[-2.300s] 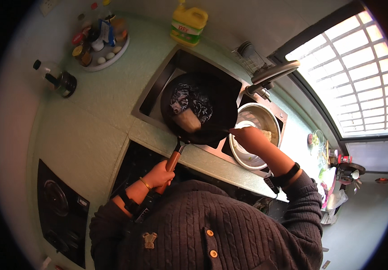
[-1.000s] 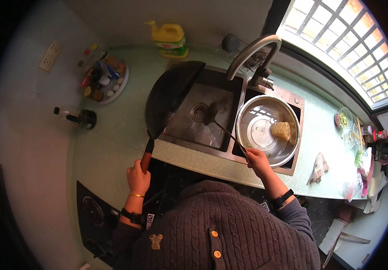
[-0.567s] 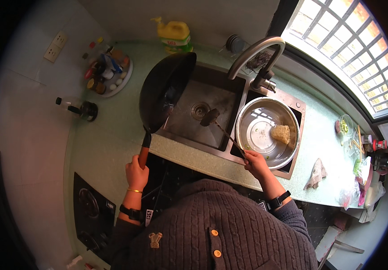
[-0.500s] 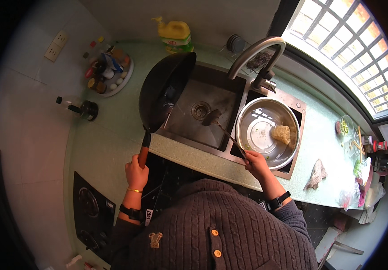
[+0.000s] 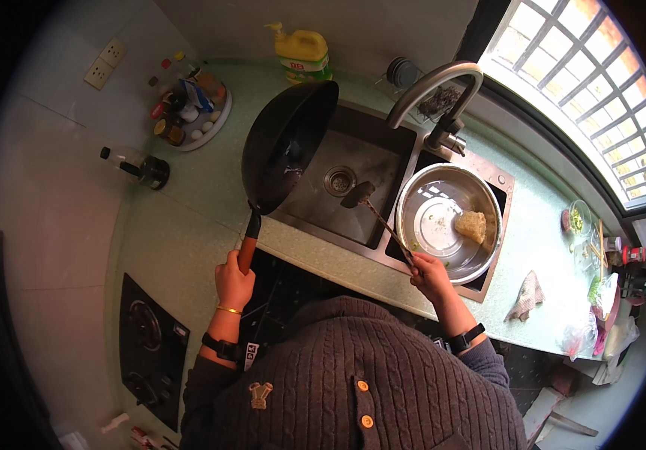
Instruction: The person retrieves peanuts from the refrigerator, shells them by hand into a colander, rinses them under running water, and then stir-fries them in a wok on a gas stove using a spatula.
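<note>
My left hand is wrapped round the brown handle of a black wok. The wok is tipped on its side, its open mouth turned right toward the left basin of the steel sink. A cooking spatula is gripped near its handle end by my right hand. Its dark blade hangs over the same basin, beside the drain and apart from the wok. A steel bowl sits over the right basin, just beyond my right hand. Inside it lies a tan loofah-like sponge.
A curved faucet rises behind the sink. Back left are a yellow detergent bottle and a round tray of bottles and eggs. A cloth lies right, near bowls and bags. The black stove is at the left.
The view has shifted slightly, moving most of the scene a little right. The spatula's blade has turned a little near the drain. Both hands keep their grips, and the wok stays tipped.
</note>
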`<state>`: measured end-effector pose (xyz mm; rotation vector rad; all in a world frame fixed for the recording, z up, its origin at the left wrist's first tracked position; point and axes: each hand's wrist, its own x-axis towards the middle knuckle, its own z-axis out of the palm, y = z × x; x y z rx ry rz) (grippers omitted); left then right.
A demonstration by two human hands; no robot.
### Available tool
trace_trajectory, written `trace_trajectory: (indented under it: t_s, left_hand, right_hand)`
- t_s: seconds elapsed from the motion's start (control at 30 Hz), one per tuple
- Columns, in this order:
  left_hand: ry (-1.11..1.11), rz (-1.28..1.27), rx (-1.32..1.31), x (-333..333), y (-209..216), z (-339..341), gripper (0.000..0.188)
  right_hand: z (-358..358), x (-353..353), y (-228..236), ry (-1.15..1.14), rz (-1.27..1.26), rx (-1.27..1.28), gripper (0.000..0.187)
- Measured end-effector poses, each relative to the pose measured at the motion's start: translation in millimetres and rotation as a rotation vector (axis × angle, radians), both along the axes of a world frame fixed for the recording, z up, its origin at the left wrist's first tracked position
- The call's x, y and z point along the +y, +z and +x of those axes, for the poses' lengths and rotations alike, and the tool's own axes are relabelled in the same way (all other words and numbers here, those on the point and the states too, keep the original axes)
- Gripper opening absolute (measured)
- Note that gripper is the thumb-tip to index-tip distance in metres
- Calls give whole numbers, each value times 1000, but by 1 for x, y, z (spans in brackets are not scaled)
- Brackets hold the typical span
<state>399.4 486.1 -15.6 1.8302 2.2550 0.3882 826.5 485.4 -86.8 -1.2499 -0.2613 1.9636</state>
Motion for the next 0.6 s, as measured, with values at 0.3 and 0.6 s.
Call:
trace_trajectory:
  t_s: [0.3, 0.6]
  left_hand:
    - [-6, 38, 22, -7, 6, 4, 33]
    - [92, -132, -623, -18, 11, 32, 33]
  right_hand:
    - [3, 1, -1, 34, 1, -6, 20]
    - [3, -14, 33, -2, 170, -14, 25]
